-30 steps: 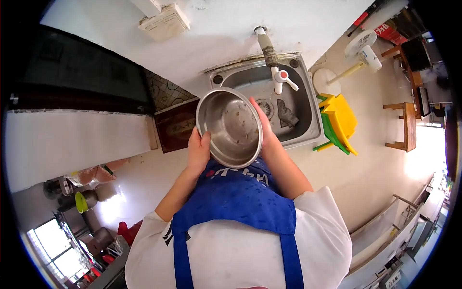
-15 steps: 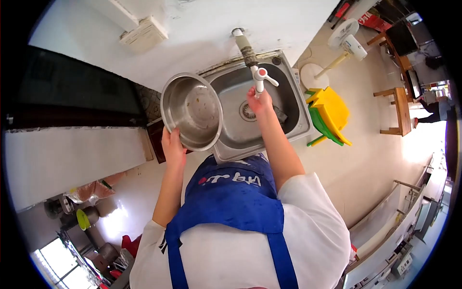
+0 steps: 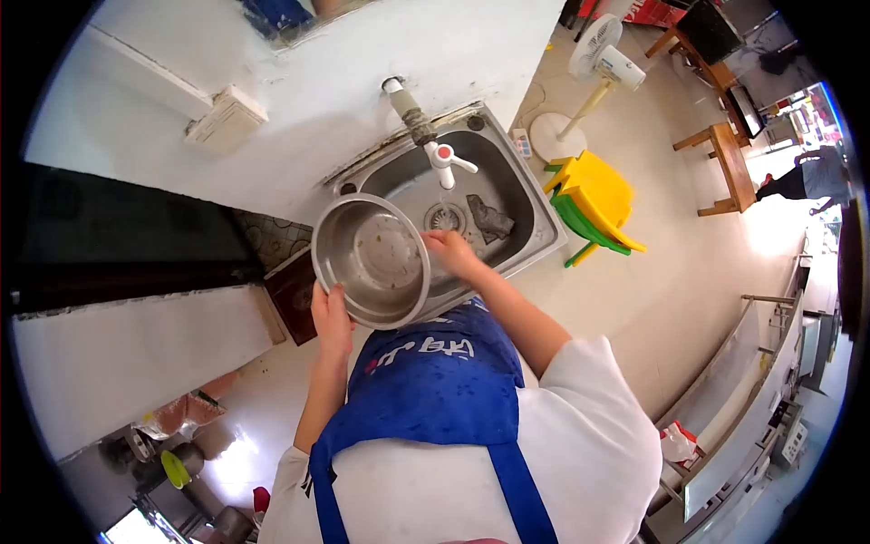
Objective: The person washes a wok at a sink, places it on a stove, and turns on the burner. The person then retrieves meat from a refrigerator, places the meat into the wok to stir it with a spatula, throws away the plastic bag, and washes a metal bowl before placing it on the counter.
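Note:
A round stainless-steel basin (image 3: 372, 245) with small bits on its bottom is held tilted over the left part of the sink. My left hand (image 3: 332, 319) grips its lower left rim, thumb on the inside. At the opposite rim, my right hand (image 3: 450, 254) has its fingers closed against the edge; part of its grip is hidden. Above the drain (image 3: 445, 218) hangs a white tap (image 3: 445, 163) with a red-dotted lever. A crumpled dark grey cloth-like piece (image 3: 490, 219) lies in the sink (image 3: 535, 186), right of the drain.
Yellow and green plastic chairs (image 3: 598, 192) stand to the right of the sink, near a standing fan (image 3: 580, 109). Further right are a wooden bench (image 3: 728, 172) and a person (image 3: 811, 177). A white wall (image 3: 299, 118) rises behind the tap.
My right hand has left the tap and come down to the basin's right rim. The basin has shifted in over the sink. My view has turned, and the grey piece now shows fully.

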Demonstrator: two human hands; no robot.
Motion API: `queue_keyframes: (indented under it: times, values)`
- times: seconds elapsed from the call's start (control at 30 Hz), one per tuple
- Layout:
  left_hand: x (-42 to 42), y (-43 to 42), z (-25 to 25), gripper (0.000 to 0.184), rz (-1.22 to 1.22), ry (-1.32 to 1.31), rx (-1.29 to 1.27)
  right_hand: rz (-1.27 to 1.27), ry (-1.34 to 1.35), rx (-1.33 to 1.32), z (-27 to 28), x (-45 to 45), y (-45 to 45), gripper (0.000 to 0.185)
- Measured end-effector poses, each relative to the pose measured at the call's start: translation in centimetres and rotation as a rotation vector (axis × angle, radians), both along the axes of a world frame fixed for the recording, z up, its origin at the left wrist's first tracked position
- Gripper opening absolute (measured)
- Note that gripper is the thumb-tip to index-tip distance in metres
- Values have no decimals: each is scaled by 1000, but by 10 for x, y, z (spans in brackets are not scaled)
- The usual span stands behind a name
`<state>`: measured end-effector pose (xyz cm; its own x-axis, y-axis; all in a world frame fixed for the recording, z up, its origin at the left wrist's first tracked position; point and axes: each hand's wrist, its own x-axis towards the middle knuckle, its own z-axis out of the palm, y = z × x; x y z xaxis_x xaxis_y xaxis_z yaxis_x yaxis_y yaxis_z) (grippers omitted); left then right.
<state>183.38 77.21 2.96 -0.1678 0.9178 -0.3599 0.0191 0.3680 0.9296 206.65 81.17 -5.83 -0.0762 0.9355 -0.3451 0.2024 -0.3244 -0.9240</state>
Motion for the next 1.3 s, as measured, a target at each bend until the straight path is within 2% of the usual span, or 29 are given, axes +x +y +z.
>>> queue_keyframes:
  times: [0.03, 0.1, 0.13, 0.17, 0.2, 0.23, 0.3, 0.33, 0.47, 0.53, 0.57, 0.63, 0.67, 0.73, 0.77, 0.83, 0.87, 0.9, 0.93, 0.97, 1.0, 1.07, 1.1, 1.17, 1.2, 1.23, 1.3]
  values:
    - [1, 0, -3, 31, -81, 11, -102, -10, -5, -2, 23, -5, -1, 33]
    - [7, 1, -16, 30, -127, 29, -89, -434, 849, -254, 50, -10, -1, 36]
    - [11, 3, -18, 30, -177, 69, -105, -445, 848, -249, 52, -8, 1, 36]
    - [13, 5, -21, 30, -227, 111, -120, -353, 1036, -295, 52, -6, 5, 37]
    - [9, 8, -42, 30, -252, 234, 101, -255, 1225, -336, 53, -4, 10, 39]
    - [10, 13, -32, 30, -270, 235, 104, -270, 1230, -323, 56, -4, 13, 39]
    - [15, 22, -4, 28, -319, 265, 34, -156, 1504, -361, 61, -7, 17, 42]
    - [13, 26, -6, 29, -326, 298, 40, -138, 1455, -326, 60, -10, 20, 50]
    - [11, 30, -7, 30, -250, 267, 153, -109, 1583, -385, 70, -13, 29, 49]
    - [9, 28, -10, 31, -250, 206, 146, -43, 1521, -520, 82, -14, 29, 52]
    - [8, 29, -11, 33, -216, 156, 140, -69, 1520, -500, 83, -16, 28, 52]
    - [10, 35, -10, 32, -187, 99, 132, -33, 1436, -695, 85, -21, 24, 62]
    - [12, 39, -8, 31, -132, 51, 120, -57, 1434, -674, 85, -24, 20, 62]
    - [14, 51, 2, 32, -79, -25, 102, 160, 1425, -685, 81, -26, 13, 57]
    - [6, 57, -4, 32, -98, -43, 129, 134, 1418, -667, 71, -25, 13, 57]
    - [-3, 59, -5, 35, -124, 127, 207, 121, 1348, -590, 48, -21, 15, 49]
    - [-12, 60, -11, 35, -139, 117, 210, 33, 1126, -579, 88, 0, 11, 39]
    - [-24, 61, -20, 36, -86, 198, 219, 21, 1122, -567, 64, 5, 21, 39]
    - [-33, 63, -27, 38, -31, 276, 228, -173, 1190, -455, 18, 7, 40, 35]
    - [-36, 60, -23, 41, -11, 242, 164, -367, 1250, -342, -6, 10, 56, 32]
    - [-35, 54, -19, 41, 45, 152, 85, -376, 1245, -337, -29, 8, 73, 32]
    - [-20, 41, 8, 41, 100, 61, 15, -806, 1388, -357, -34, 12, 101, 30]
    - [-16, 37, 16, 42, 111, 57, 3, -805, 1388, -351, -32, 13, 102, 30]
    - [-17, 35, 15, 42, 116, 56, -11, -811, 831, -260, -4, 14, 91, 37]
    - [-20, 35, 9, 41, 83, 40, 52, -701, 466, -90, -18, 11, 94, 33]
    - [-27, 33, 4, 40, 59, 28, 111, -695, 468, -98, -36, 14, 90, 33]
    - [-34, 33, -2, 36, 26, 112, 113, -85, -607, 142, -61, 18, 81, 23]
